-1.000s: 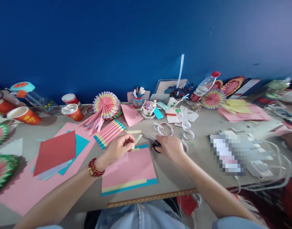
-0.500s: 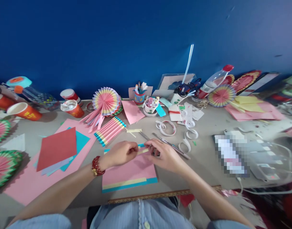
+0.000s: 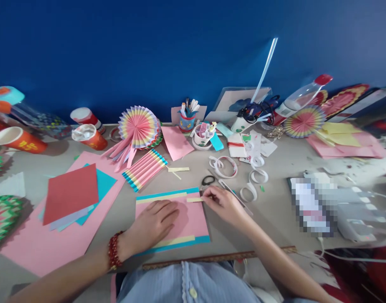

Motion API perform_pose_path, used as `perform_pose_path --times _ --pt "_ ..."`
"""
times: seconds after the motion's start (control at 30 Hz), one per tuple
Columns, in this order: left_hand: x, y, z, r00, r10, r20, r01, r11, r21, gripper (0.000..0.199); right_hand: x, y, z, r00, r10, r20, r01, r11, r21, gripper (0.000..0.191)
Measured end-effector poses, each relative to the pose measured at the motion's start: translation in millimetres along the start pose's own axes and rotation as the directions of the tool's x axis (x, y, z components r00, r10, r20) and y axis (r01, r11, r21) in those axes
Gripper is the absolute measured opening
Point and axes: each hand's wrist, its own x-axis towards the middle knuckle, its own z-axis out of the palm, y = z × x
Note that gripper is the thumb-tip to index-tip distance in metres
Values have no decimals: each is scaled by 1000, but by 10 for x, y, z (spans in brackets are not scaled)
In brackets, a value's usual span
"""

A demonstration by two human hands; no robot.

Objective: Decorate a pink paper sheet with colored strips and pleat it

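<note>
A pink sheet [image 3: 188, 221] with blue and yellow strips along its upper and lower edges lies in front of me on the table. My left hand [image 3: 156, 223] rests flat on its left half, fingers spread. At the sheet's upper right, my right hand [image 3: 222, 202] pinches the right end of a short yellow paper strip [image 3: 194, 200], which lies just below the blue edge. Black-handled scissors [image 3: 208, 181] lie just beyond the right hand, partly hidden.
Pleated pink tubes [image 3: 145, 169], a paper rosette [image 3: 137, 126], a pen cup [image 3: 187, 122] and a tape roll [image 3: 226, 167] stand or lie behind the sheet. Coloured papers [image 3: 71, 193] are at left, a phone [image 3: 309, 206] at right. A blue wall is behind.
My left hand has come down from the sheet's upper edge and opened flat on the paper. My right hand has shifted slightly right with the strip end. The view has moved a little.
</note>
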Motion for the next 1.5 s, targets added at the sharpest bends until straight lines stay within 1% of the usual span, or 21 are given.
perform_pose_path --times 0.1,0.17,0.3,0.4,0.5,0.6,0.67,0.73,0.83,0.9,1.03,1.13,1.2,1.3,1.5 --pt "-136 -7 40 1000 -13 15 12 999 30 32 30 69 -89 1000 -11 -30 9 998 -66 11" --pt "-167 -10 25 1000 -12 20 11 1000 13 29 45 72 -104 999 -29 -34 27 998 -60 12" --pt "-80 7 -29 999 -13 -34 11 998 -60 24 61 -30 -7 999 -51 -15 52 998 48 15" --pt "29 25 -1 996 32 -84 -40 995 -95 21 65 -102 96 999 -45 2 45 996 78 14" --pt "66 27 81 995 78 -55 -81 995 -51 21 81 -78 120 1000 16 -10 -15 998 66 14" --pt "15 12 140 997 76 -16 -76 997 -23 24 136 33 52 999 39 -16 -38 997 61 15" --pt "-31 1 147 998 71 0 -71 997 -25 26 197 117 -24 999 24 -37 -24 1000 3 15" --pt "-58 -3 135 997 69 17 -69 997 -29 27 259 173 -101 996 -2 -86 -5 997 -81 13" --pt "-49 1 101 998 68 3 -68 997 -37 25 300 141 -168 988 -32 -150 11 990 -138 13" --pt "-22 5 70 998 64 -23 -65 996 -61 23 274 42 -145 987 -51 -152 33 992 -122 15" --pt "40 0 16 995 18 -95 -31 990 -137 21 180 -155 46 992 -103 -66 106 994 40 15" --pt "87 -11 29 993 -70 -99 52 984 -168 22 170 -160 176 991 -104 -82 113 987 115 16" --pt "118 -16 60 991 -109 -81 95 982 -163 23 185 -114 206 990 -97 -98 107 989 106 15" --pt "150 -19 107 990 -124 -67 113 982 -153 24 201 -48 197 987 -111 -112 119 991 66 15" --pt "147 -32 134 978 -192 -78 176 968 -178 26 183 -9 206 982 -120 -143 128 991 49 14"
